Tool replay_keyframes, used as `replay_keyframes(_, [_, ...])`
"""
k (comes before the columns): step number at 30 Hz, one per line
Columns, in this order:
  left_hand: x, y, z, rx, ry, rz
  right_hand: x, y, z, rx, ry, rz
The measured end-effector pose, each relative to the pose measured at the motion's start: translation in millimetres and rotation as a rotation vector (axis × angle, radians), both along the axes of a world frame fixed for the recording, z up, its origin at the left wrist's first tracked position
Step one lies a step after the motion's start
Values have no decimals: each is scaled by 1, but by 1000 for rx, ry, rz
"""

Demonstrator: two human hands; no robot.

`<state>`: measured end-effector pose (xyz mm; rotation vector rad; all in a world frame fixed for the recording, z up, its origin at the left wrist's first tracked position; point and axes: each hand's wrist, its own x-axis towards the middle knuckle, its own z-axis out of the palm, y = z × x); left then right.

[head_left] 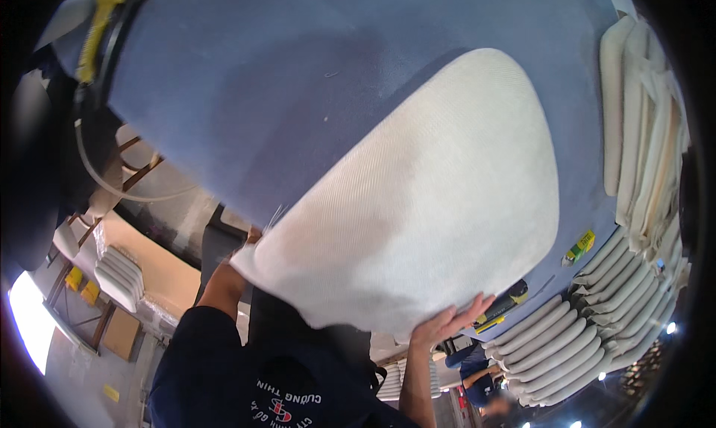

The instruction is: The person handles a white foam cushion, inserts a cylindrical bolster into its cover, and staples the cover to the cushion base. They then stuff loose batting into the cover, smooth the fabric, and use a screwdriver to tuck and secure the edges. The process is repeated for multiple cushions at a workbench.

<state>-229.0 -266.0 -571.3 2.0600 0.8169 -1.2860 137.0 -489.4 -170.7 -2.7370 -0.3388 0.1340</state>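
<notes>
Head-worn view (fisheye), facing down, close

Left hand [253, 237] mostly hidden at corner of white seat pad [432, 182], grip unclear. Yellow tool [100, 33] and bench [224, 48] cut off by top edge; tool type unclear. Co-worker [476, 368], lower right: tiny, head blurred.

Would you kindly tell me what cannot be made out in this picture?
In the head view:
Left hand: its grip, mostly hidden by the pale pad.
Pale pad's underside: hidden by its own upper face.
Yellow item, upper left: upper end cut off by the top edge.
</notes>
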Motion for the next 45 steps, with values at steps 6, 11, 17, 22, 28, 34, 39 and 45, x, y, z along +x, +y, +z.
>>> replay_keyframes(6, [86,22,-116,107,-66,112,1,5,-14,-37,10,-4])
replay_keyframes(11, [98,35,-128,121,-80,171,-8,8,-1,-65,32,-29])
replay_keyframes(17, [82,49,-80,87,-139,257,-3,3,0,-58,-22,-6])
replay_keyframes(22, [46,58,-26,75,-180,344,-3,0,6,-128,5,-5])
replay_keyframes(28, [-12,52,5,70,-249,460,-3,5,0,-57,-91,-19])
replay_keyframes(34, [-87,40,-27,60,-396,536,-24,-3,-3,-1,-179,-17])
replay_keyframes(39, [-132,49,-65,-5,-657,430,-38,-10,-13,192,-379,266])
replay_keyframes(45, [-72,62,-18,42,-1106,-147,-58,-7,-20,677,-479,114])
